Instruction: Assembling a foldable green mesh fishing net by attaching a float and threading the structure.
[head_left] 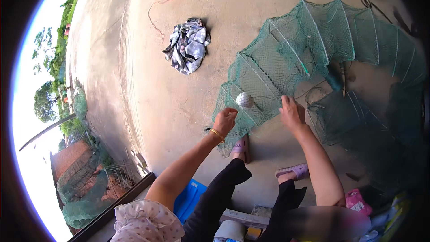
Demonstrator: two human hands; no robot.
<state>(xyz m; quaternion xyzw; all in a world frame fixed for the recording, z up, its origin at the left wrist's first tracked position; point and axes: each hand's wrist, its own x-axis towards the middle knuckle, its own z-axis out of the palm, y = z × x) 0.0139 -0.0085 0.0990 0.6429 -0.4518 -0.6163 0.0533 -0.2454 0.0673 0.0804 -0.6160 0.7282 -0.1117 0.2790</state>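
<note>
A long green mesh fish trap net [322, 40], with thin hoops along its length, curves from in front of me to the far right. Both my hands are closed at its near end. My left hand [225, 121], with a yellow band at the wrist, grips the net's left edge. A short way to the right, my right hand [293, 113] pinches the mesh near a hoop. Between them a white ball [244, 100] shows against the netting; I cannot tell whether it lies inside. Whatever thin cord the fingers may also hold is too small to make out.
A crumpled patterned cloth [187, 46] lies on the concrete ahead, near a thin reddish cord [150, 13]. More dark netting [371, 116] is heaped at the right. Close by my legs are a blue plastic piece [190, 199] and a pink bag [358, 202]. My feet wear purple slippers.
</note>
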